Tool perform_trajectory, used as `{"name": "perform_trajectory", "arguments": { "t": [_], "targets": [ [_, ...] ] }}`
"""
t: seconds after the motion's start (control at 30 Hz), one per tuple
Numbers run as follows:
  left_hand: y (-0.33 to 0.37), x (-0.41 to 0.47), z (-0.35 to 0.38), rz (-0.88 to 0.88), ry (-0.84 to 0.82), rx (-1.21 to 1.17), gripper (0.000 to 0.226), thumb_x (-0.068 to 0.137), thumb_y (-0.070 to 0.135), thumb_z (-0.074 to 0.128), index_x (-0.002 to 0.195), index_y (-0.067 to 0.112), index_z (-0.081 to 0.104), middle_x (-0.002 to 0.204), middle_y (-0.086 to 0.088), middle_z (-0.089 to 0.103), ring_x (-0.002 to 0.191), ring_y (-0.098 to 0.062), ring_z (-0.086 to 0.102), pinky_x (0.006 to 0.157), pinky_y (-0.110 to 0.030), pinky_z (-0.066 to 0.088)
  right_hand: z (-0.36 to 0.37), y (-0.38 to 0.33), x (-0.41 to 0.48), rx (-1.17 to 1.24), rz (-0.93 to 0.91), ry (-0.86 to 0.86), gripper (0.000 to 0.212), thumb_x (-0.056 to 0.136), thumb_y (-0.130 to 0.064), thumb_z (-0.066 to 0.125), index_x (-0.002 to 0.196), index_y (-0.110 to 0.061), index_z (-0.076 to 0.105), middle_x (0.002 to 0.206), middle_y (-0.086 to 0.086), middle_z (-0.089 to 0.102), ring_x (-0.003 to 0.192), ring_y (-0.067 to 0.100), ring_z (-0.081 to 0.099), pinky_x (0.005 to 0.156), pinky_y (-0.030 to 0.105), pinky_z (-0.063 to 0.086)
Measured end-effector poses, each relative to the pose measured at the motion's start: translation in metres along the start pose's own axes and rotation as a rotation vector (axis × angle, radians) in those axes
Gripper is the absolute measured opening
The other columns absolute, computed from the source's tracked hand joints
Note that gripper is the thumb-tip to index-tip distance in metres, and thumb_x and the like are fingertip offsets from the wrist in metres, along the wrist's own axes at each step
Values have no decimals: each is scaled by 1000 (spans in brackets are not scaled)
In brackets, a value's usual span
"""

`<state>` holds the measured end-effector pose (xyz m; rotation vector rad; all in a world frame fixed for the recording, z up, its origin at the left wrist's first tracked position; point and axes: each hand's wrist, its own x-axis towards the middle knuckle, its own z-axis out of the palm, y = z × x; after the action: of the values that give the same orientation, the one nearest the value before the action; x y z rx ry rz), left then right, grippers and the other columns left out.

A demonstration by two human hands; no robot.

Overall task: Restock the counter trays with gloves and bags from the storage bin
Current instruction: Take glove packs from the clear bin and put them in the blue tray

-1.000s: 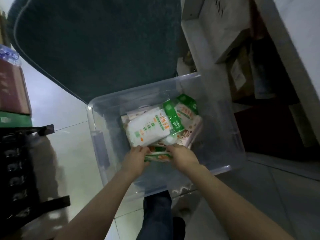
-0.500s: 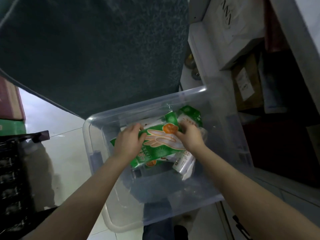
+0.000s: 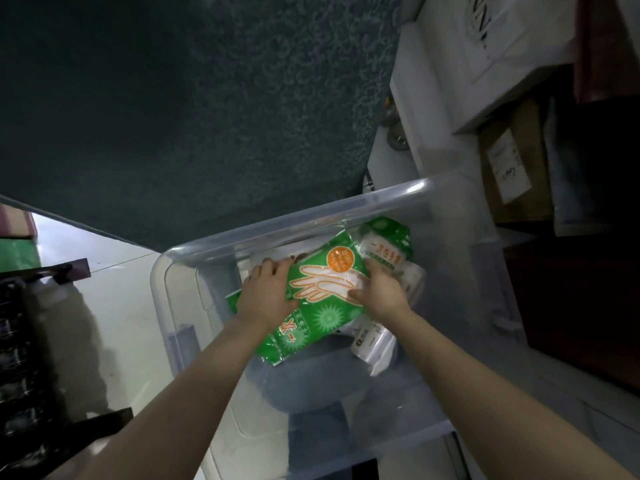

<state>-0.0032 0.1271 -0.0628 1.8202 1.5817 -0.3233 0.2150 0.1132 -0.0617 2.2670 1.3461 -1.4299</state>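
Observation:
A clear plastic storage bin (image 3: 311,211) stands on the floor below me. Both my hands are inside it. My left hand (image 3: 266,292) grips the left edge of a green pack of disposable gloves (image 3: 322,306) with an orange round label. My right hand (image 3: 377,292) grips the same pack on its right side. Under and behind the green pack lie more white and green packs (image 3: 388,251), and a white bag pack (image 3: 375,344) hangs below my right wrist. The counter trays are not in view.
A dark green counter surface (image 3: 180,105) overhangs the bin's far side. White and brown cardboard boxes (image 3: 502,161) fill the shelves on the right. A black rack (image 3: 20,341) stands at the left on the pale tiled floor (image 3: 114,306).
My hands took the green glove pack from the bottom of the pile and brought it up on top of the other packs. The view moved closer to the bin.

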Motion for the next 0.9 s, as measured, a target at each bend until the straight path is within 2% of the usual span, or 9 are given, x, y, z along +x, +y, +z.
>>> {"name": "perform_trajectory", "arguments": {
  "t": [0.17,0.3,0.4,0.5,0.57,0.67,0.73,0.77,0.9],
  "targets": [
    [0,0,1,-40,-10,-67,75,68,31,77,134,17,43,127,-9,46,120,-27,42,102,-41,39,-12,4,1,-117,-117,37,62,86,-30,64,140,-16,38,141,12,45,127,31,43,104,38,37],
    [4,-5,3,-25,-24,-152,66,70,23,73,129,16,43,128,-8,52,118,-27,48,97,-44,44,-32,7,12,-258,-207,89,68,88,-30,61,145,-13,30,150,11,34,134,31,34,109,37,31],
    [2,-7,2,-67,-70,-206,65,72,22,71,129,18,39,125,-10,58,109,-29,57,86,-45,52,-44,5,21,-500,-358,80,67,88,-20,52,148,-17,23,155,3,26,137,27,28,113,37,26],
    [-5,-9,0,-70,-140,-268,77,74,22,72,138,19,30,128,-14,56,108,-29,60,85,-44,53,-46,-2,24,-713,-542,59,62,91,-16,46,148,-23,22,156,-3,22,140,23,24,113,38,23],
    [-10,-10,0,-80,-197,-316,84,77,20,72,144,18,22,133,-15,54,111,-30,59,90,-45,52,-43,-7,23,-808,-572,21,71,89,-12,48,149,-26,13,157,-2,18,143,25,18,116,42,19],
    [-11,-11,1,-134,-239,-346,80,81,19,71,143,17,22,131,-15,57,110,-31,60,91,-47,51,-42,-13,22,-988,-583,10,89,81,-8,58,151,-24,4,156,4,17,141,32,17,117,49,16],
    [-10,-13,2,-140,-230,-345,75,82,19,70,141,18,24,128,-13,59,108,-31,62,90,-47,51,-45,-16,21,-1064,-602,3,97,73,-6,65,151,-21,8,153,6,22,138,35,21,116,52,15],
    [-10,-14,1,-136,-220,-347,74,82,19,69,140,18,25,127,-12,61,107,-31,62,90,-47,51,-46,-16,20,-1101,-613,4,95,73,-6,67,150,-19,14,151,7,26,136,35,23,116,52,15],
    [-10,-19,-2,-96,-204,-331,73,82,20,69,141,19,26,125,-10,62,106,-30,63,88,-45,51,-48,-15,16,-1146,-661,64,54,86,-18,57,137,-21,42,140,6,41,129,31,33,116,52,14]
  ]
}}
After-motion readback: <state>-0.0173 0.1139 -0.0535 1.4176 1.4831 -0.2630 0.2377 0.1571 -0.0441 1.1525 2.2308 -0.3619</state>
